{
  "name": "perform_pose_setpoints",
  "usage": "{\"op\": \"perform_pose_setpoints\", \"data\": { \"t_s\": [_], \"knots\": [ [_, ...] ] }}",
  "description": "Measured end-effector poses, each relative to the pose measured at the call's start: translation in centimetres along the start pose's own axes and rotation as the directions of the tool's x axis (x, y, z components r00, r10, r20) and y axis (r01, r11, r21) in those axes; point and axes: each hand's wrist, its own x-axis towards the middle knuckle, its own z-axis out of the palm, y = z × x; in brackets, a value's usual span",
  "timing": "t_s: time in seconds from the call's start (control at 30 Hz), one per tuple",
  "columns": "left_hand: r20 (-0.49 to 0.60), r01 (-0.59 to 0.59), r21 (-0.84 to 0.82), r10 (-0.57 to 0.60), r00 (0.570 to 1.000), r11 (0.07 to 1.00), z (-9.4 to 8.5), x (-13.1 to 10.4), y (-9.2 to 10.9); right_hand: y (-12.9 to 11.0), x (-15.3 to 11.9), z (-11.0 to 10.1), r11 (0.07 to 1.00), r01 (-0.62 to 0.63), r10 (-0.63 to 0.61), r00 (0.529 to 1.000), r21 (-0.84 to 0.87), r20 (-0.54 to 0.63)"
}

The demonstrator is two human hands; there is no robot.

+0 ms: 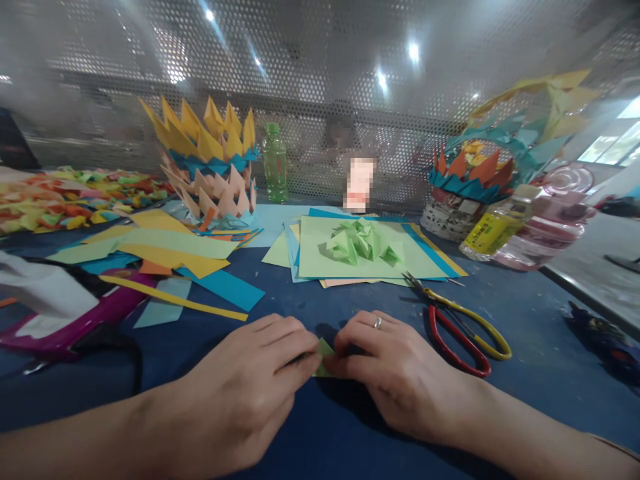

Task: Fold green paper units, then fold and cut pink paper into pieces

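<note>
A small piece of light green paper lies between my hands, low over the blue table, mostly covered by fingers. My left hand pinches its left side with thumb and fingers together. On the other side my right hand, a ring on one finger, has its curled fingertips closed on the same paper. Just beyond, several folded green paper pieces rest on a stack of coloured sheets topped by a light green sheet. Scissors with one red and one yellow handle lie right of my right hand.
Paper strips and a purple glue gun lie left. Behind them stand a spiky paper crown stack, a green bottle and a heap of folded scraps. At right are a yellow-labelled bottle and a pink bottle.
</note>
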Motion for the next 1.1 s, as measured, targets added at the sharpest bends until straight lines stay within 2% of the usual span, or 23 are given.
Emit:
{"op": "perform_pose_setpoints", "data": {
  "t_s": [0.1, 0.33, 0.47, 0.67, 1.1],
  "knots": [
    [-0.031, -0.032, 0.054, 0.034, 0.999, 0.998, 0.0, -0.1, 0.7, 0.0, 0.0, 0.1, 1.0, 0.005, -0.005, 1.0, -0.022, -0.013],
    [0.092, -0.022, 0.094, 0.013, 0.996, 0.995, 1.6, -1.1, 0.1, -0.1, -0.2, 0.3, 0.99, 0.034, -0.035, 0.999, -0.136, -0.003],
    [0.149, -0.07, 0.057, 0.061, 0.987, 0.996, 1.2, -0.6, -0.3, 0.1, -0.3, 0.2, 0.982, 0.056, -0.059, 0.998, -0.181, -0.013],
    [0.156, -0.094, 0.012, 0.091, 0.984, 0.996, 0.0, -0.2, -0.1, 0.3, -0.4, 0.2, 0.981, 0.066, -0.07, 0.997, -0.183, -0.015],
    [0.108, 0.026, 0.029, -0.029, 0.994, 0.999, 0.8, -1.1, 0.3, -0.2, -0.1, 0.1, 0.994, 0.066, -0.064, 0.998, -0.092, 0.02]
  ]
}}
